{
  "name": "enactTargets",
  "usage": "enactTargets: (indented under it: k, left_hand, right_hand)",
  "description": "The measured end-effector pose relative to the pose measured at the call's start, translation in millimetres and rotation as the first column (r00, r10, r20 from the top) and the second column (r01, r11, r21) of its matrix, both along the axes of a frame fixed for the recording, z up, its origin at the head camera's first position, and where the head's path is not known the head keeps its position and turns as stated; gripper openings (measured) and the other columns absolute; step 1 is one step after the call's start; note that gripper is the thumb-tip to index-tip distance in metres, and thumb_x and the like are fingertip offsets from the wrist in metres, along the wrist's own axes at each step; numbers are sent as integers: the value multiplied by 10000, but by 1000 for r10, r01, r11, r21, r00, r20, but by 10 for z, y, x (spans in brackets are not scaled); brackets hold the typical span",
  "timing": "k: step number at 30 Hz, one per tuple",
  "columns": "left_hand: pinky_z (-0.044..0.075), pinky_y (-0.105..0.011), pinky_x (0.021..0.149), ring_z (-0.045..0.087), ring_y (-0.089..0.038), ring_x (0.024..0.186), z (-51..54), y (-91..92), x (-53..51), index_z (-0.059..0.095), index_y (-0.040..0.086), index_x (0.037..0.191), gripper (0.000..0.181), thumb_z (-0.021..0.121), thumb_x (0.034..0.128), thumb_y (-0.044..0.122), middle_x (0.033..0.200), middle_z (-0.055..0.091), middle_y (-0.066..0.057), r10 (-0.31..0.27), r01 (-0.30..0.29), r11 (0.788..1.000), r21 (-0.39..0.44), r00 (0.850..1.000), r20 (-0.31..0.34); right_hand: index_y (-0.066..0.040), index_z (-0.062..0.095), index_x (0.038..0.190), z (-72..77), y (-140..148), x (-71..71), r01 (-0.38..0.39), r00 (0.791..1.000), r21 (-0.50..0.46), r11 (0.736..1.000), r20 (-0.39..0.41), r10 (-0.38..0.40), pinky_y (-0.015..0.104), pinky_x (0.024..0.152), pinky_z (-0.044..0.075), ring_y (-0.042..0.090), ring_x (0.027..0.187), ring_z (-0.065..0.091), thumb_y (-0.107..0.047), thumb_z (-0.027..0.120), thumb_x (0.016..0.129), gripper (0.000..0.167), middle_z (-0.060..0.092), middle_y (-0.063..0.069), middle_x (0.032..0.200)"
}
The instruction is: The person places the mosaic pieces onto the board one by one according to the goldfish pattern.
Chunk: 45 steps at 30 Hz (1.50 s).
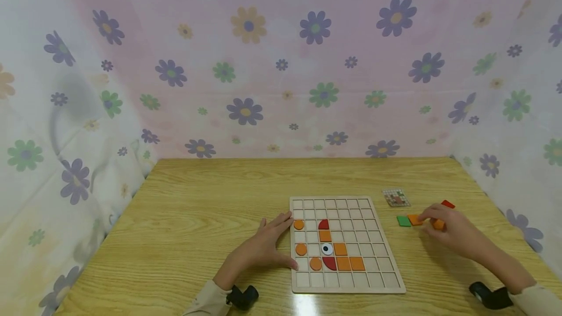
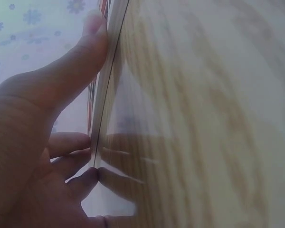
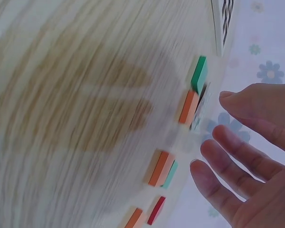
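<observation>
A wooden grid board (image 1: 307, 283) lies on the table, holding three orange discs (image 1: 315, 264), two red quarter-round pieces (image 1: 323, 225), several orange squares (image 1: 357, 263) and a white eye piece (image 1: 327, 248). My left hand (image 1: 262, 247) rests against the board's left edge, thumb and fingers spread along it; its thumb (image 2: 92, 33) shows up close in the left wrist view. Over the loose tiles to the right hovers my right hand (image 1: 454, 232), fingers loosely bent with nothing between them. Nearest it are a green square (image 3: 199, 73) and an orange square (image 3: 188, 107).
A small pattern card (image 1: 396, 198) lies beyond the loose tiles. Further right are another orange tile (image 3: 160, 169), a green tile (image 3: 170, 175) partly behind it and a red tile (image 3: 156, 210). A flowered cloth (image 1: 281, 62) closes off the table's back and sides.
</observation>
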<state>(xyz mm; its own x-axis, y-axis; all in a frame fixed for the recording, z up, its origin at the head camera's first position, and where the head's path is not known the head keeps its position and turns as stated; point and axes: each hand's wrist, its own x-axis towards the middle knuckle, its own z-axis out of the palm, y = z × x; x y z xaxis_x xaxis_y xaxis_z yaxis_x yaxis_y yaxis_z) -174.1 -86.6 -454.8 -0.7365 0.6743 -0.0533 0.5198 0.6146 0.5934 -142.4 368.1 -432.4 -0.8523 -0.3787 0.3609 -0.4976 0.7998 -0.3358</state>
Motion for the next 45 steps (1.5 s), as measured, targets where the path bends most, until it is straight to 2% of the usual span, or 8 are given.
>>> enactTargets:
  k: [4,7,12,19,27,35,45]
  left_hand:
    - [50,-588,1112,154,-225,1430,-2,1,-4,267,61,1498,1067,771,692,548,1569,169,-58,1,-1,1000,-5,1000,-6]
    - [47,-583,1114,153,-221,1430,0,0,-2,267,66,1499,1064,771,693,546,1569,171,-54,3,-3,1000,-3,1000,-1]
    - [45,-580,1116,151,-218,1431,2,-2,3,262,70,1501,1063,772,696,542,1568,173,-51,5,-5,1000,-1,1000,8]
    - [42,-578,1117,147,-217,1432,-6,-2,-4,259,76,1503,1062,768,698,547,1570,169,-46,7,-7,1000,-3,1000,14]
    - [45,-582,1115,155,-223,1429,-7,-2,-5,261,76,1502,1063,767,696,551,1569,168,-47,5,-5,1000,-2,1000,13]
    - [53,-587,1113,159,-222,1429,-18,-3,-4,266,73,1500,1064,772,693,547,1568,174,-50,1,-1,1000,1,1000,5]
    - [51,-585,1113,151,-221,1430,-20,-10,-6,264,68,1500,1072,772,689,552,1569,168,-53,-2,2,1000,3,1000,0]
  right_hand:
    - [-97,692,875,-39,81,-18,8,1000,4,1000,-17,-8,209,474,428,46,685,513,86,780,674,286,604,20,885]
    - [-59,688,892,-64,144,-24,7,1000,-10,1000,0,-7,199,442,390,33,674,490,107,767,678,282,584,38,874]
    - [-38,682,920,-98,239,-20,30,999,-1,1000,31,-30,203,447,424,56,679,538,92,771,684,284,573,29,855]
    - [-40,691,920,-151,354,-36,71,996,35,997,58,-73,212,455,391,45,687,540,40,794,680,273,620,51,868]
    - [-55,695,893,-211,422,-29,90,993,25,996,71,-91,213,462,340,-21,599,372,46,788,686,248,538,-50,785]
    - [-14,696,866,-234,457,-50,89,994,24,996,65,-90,211,455,313,-22,584,344,80,771,668,231,484,-88,733]
    - [-45,696,834,-265,432,-54,69,995,5,998,73,-69,219,463,401,-44,603,427,92,774,654,239,537,-84,743]
